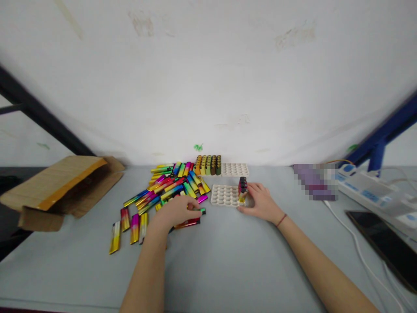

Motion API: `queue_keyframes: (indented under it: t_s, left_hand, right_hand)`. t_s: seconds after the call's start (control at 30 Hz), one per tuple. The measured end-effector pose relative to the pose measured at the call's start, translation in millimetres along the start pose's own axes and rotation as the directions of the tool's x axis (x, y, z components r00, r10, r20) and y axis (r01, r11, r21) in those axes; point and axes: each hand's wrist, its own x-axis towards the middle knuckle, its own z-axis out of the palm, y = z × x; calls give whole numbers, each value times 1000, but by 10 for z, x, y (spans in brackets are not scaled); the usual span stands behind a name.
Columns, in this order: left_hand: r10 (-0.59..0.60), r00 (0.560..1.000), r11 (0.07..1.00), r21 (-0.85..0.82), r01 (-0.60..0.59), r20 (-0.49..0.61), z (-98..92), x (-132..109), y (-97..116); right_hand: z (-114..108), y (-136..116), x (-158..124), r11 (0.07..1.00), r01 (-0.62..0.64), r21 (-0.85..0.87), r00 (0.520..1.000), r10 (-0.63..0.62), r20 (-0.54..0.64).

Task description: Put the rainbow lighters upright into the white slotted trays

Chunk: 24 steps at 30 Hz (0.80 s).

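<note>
My left hand (180, 213) is closed over the near right side of a pile of shiny, many-coloured lighters (169, 184). It pinches one lighter (203, 211), whose green and dark end pokes out past the fingertips. My right hand (262, 202) curves round the right end of a white tray (224, 195) with rows of round hollows, thumb at the front corner and fingers behind. Beside those fingers, a short row of upright lighters (243, 188) with dark tops stands in the tray's rightmost column. The fingers partly hide that end.
Behind, a second white tray (235, 169) adjoins a block of upright lighters (208, 165) near the wall. An open cardboard box (65, 187) lies at left. Several loose lighters (134, 228) lie in front of the pile. At right are a power strip (374, 187), cables and a phone (384, 243).
</note>
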Motion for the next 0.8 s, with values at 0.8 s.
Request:
queue_keyframes:
  t_s: [0.8]
  left_hand:
    - [-218,950,458,-883,-102,-223,268,267,326]
  right_hand:
    - [14,26,-8,1000,17,-6,1000,-17,3]
